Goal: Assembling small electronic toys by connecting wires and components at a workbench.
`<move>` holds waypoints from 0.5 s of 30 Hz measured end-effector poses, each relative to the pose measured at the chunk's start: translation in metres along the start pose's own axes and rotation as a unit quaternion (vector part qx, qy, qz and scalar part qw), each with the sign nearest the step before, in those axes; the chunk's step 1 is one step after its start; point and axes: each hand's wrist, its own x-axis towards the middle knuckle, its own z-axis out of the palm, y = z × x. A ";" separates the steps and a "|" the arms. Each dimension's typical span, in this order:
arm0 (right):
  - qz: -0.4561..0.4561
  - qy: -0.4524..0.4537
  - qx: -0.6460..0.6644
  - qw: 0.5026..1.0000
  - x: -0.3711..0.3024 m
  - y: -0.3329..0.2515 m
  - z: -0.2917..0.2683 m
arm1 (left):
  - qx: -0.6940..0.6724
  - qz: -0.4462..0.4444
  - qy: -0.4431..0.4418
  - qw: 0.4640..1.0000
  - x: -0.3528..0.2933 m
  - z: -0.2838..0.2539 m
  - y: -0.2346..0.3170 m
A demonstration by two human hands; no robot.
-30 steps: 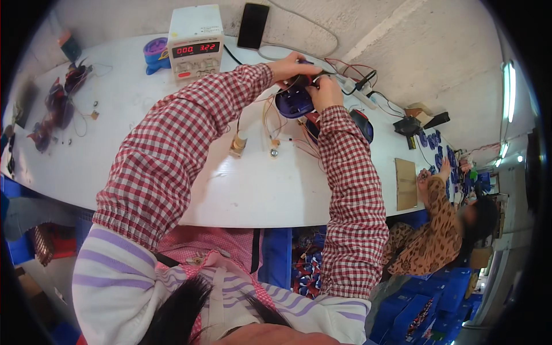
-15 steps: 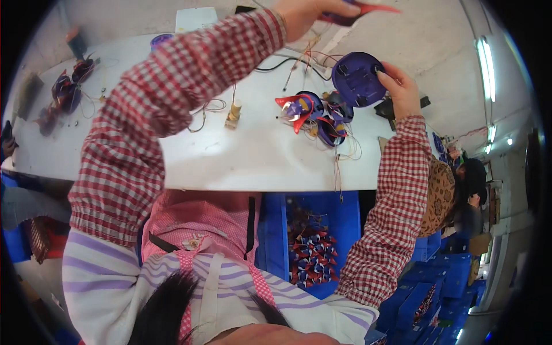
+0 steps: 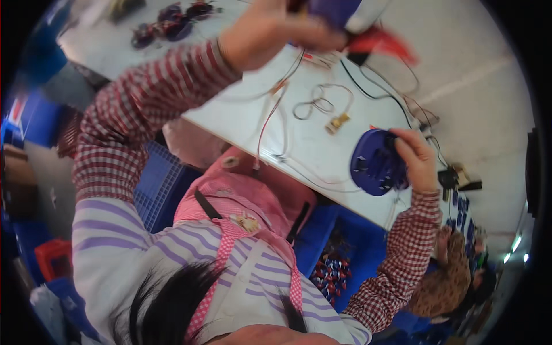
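Observation:
My left hand (image 3: 270, 37), high above the table, is closed round a purple-and-red plastic part (image 3: 382, 46). This part is smeared by motion and runs partly out of the picture at the top. Thin wires (image 3: 267, 123) with a small plug hang down below that hand. On the right, my right hand (image 3: 420, 161) grips a round purple plastic shell (image 3: 371, 164) by its edge, fingers over the rim. The shell's hollow inner side, with moulded posts, faces me. A small brass-coloured piece (image 3: 337, 123) on a coiled wire lies on the table between my hands.
The white table (image 3: 230, 121) has several dark purple-red assemblies (image 3: 172, 26) at its far left. A black cable (image 3: 376, 95) crosses its far side. Below the front edge stands a blue bin (image 3: 365, 247) with red-and-blue parts. Another person (image 3: 443, 276) is at the right.
The view has swung round. My left hand with the purple-and-red part now appears nearer, and the round shell in my right hand sits lower. Wires now hang below my left hand.

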 end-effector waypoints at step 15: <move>0.081 -0.124 0.048 0.988 0.125 0.085 0.187 | 0.225 -0.221 0.269 0.910 -0.079 -0.194 -0.167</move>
